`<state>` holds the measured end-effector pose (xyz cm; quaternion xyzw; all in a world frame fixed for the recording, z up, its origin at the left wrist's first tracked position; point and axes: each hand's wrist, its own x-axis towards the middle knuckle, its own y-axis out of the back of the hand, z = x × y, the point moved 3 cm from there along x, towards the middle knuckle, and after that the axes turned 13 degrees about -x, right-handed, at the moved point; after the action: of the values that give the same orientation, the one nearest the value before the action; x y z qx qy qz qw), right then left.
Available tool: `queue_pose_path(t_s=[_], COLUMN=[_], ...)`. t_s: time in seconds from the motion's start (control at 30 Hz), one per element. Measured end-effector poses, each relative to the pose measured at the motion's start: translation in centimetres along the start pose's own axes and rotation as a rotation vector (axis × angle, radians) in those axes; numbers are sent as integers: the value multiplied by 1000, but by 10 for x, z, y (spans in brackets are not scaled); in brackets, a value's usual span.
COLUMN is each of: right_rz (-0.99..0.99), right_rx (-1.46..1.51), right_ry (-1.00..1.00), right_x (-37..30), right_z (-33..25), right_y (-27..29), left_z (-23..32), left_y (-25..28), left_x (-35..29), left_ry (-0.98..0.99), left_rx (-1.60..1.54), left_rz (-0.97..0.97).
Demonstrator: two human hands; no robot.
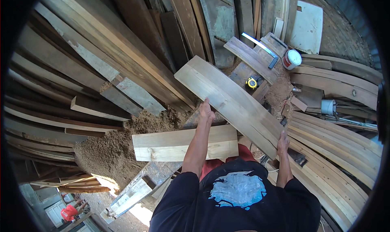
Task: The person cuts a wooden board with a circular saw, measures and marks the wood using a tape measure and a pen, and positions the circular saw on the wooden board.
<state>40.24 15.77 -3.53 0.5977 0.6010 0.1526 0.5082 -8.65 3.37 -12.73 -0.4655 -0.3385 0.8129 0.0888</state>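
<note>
A wide, pale wooden plank (233,104) slants in front of me, its far end up to the left and its near end down to the right. My left hand (207,111) grips its lower left edge, thumb on the upper face and the other fingers hidden beneath. At the near right end, my right hand (283,143) is closed on the edge. A second pale board (168,146) lies beneath my left forearm, close to my body. Just beyond the held plank is a yellow and black tape measure (252,83) on a workbench (239,73).
A metal try square (262,47) rests on a short board (250,58), with a white and red paint can (291,60) beside it. Stacked timber (122,53) crowds the left, more planks (333,150) the right. Sawdust (105,150) covers the floor; a person in red (70,212) is far lower left.
</note>
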Motion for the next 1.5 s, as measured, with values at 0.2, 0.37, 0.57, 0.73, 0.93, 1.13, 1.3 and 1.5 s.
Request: queue_pose_path(t_s=[0.2, 0.37, 0.57, 0.73, 0.93, 1.13, 1.3, 1.5], right_rz=[-14, -76, -138, -170, -126, -67, -159, -165], right_rx=[62, 130, 214, 239, 151, 129, 227, 233], right_ry=[3, 6, -9, 1, -73, 87, 47, 0], right_x=[16, 29, 37, 40, 18, 20, -15, 8], right_z=[19, 17, 27, 27, 6, 37, 32, 46], right_y=[8, 6, -6, -6, -5, -14, -48, -26], left_z=[8, 63, 135, 151, 151, 141, 144, 140], left_y=[1, 29, 95, 98, 127, 168, 203, 182], left_x=[-21, -88, -159, -166, -160, -185, -212, -236], left_ry=[176, -339, -560, -627, -773, -812, -908, -1068], left_rx=[486, 1456, 1959, 2200, 2069, 1984, 2008, 2025], left_rz=[-63, -76, 75, -62, -65, -83, 10, 28])
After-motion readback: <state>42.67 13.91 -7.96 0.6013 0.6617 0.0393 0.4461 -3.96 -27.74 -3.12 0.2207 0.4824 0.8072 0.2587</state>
